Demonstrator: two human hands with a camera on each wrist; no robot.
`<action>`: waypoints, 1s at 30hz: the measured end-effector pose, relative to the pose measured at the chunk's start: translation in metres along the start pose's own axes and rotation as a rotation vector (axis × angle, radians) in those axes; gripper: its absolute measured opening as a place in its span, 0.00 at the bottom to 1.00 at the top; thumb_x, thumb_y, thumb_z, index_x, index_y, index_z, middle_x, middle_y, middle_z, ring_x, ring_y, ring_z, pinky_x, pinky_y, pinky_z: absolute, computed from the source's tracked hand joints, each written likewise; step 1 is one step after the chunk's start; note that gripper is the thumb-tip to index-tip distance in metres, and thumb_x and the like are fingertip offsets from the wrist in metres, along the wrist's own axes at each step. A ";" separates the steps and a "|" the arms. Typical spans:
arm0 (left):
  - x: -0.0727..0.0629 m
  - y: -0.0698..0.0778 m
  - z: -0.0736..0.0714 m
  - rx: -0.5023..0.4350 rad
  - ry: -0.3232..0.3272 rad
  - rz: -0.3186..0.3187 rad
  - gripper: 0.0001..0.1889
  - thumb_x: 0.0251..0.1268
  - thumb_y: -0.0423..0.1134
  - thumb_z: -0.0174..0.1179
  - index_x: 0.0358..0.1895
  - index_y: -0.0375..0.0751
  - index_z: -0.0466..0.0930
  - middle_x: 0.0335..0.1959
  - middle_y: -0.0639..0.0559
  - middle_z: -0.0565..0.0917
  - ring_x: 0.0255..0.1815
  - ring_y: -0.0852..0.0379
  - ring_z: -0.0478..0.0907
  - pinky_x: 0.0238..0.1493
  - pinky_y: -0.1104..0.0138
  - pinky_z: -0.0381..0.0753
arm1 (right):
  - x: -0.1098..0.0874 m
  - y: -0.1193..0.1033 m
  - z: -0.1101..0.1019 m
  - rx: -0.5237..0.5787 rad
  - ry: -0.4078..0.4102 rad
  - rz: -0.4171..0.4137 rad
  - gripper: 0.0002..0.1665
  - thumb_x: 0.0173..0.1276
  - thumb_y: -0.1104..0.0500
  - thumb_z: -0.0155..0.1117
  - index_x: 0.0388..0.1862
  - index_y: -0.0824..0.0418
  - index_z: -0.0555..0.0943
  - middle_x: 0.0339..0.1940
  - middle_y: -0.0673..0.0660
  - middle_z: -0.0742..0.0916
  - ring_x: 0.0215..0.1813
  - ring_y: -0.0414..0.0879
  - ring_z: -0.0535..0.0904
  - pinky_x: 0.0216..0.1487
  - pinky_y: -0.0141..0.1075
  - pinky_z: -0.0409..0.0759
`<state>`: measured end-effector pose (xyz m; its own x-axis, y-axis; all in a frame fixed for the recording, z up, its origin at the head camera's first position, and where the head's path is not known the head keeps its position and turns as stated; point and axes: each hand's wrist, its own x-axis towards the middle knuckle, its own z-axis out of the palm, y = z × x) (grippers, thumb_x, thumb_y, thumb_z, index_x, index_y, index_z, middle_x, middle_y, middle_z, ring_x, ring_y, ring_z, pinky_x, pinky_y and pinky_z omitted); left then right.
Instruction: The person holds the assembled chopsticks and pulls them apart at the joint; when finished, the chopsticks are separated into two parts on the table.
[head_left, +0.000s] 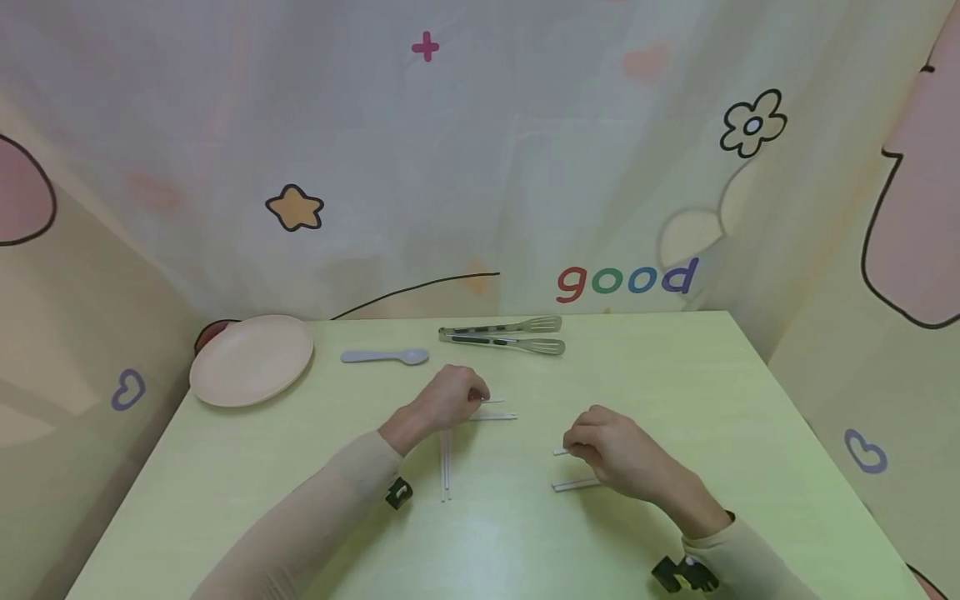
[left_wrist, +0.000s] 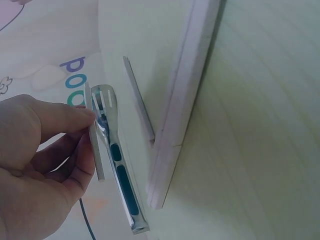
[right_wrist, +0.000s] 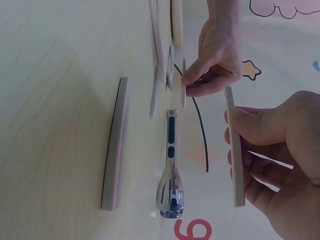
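My left hand (head_left: 448,398) is over the middle of the table, pinching a thin white stick (left_wrist: 98,160) between thumb and fingers. To its right, my right hand (head_left: 626,457) grips another white stick (right_wrist: 237,175), raised above the tabletop. Beneath the right hand lies a pair of white sticks (head_left: 573,484), side by side and partly covered by that hand. Below the left hand, more white sticks (head_left: 495,417) lie crosswise, and others (head_left: 446,471) point toward me. The left hand and wrist hide some of their ends.
Metal tongs (head_left: 502,340) with slotted ends lie at the back of the table (head_left: 750,467). A pale spoon (head_left: 386,357) is left of them, and a round pinkish plate (head_left: 251,362) sits at the back left corner. A printed curtain (head_left: 525,183) hangs behind the table.
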<state>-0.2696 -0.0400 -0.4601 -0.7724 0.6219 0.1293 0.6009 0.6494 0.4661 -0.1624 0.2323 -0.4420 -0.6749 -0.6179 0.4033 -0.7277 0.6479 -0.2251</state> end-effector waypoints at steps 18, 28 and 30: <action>0.005 -0.006 0.011 0.021 -0.047 -0.001 0.09 0.59 0.24 0.61 0.38 0.35 0.88 0.38 0.46 0.89 0.42 0.51 0.85 0.45 0.63 0.83 | -0.003 0.005 0.009 0.026 -0.038 0.014 0.07 0.58 0.67 0.70 0.29 0.55 0.85 0.29 0.43 0.83 0.35 0.37 0.76 0.36 0.30 0.79; 0.007 -0.008 0.017 0.015 -0.081 -0.008 0.10 0.59 0.23 0.60 0.40 0.35 0.88 0.41 0.46 0.88 0.45 0.51 0.85 0.48 0.64 0.83 | -0.004 0.007 0.014 0.030 -0.046 0.014 0.08 0.57 0.68 0.71 0.28 0.55 0.85 0.28 0.44 0.83 0.34 0.36 0.75 0.35 0.30 0.78; 0.007 -0.008 0.017 0.015 -0.084 -0.012 0.10 0.59 0.23 0.61 0.40 0.35 0.88 0.41 0.46 0.88 0.46 0.51 0.85 0.47 0.64 0.83 | -0.004 0.007 0.015 0.028 -0.042 0.011 0.08 0.56 0.68 0.71 0.28 0.55 0.84 0.28 0.43 0.83 0.34 0.36 0.75 0.35 0.29 0.77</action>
<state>-0.2763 -0.0329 -0.4775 -0.7599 0.6482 0.0499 0.5954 0.6632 0.4535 -0.1669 0.2324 -0.4582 -0.6873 -0.6293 0.3627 -0.7227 0.6426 -0.2544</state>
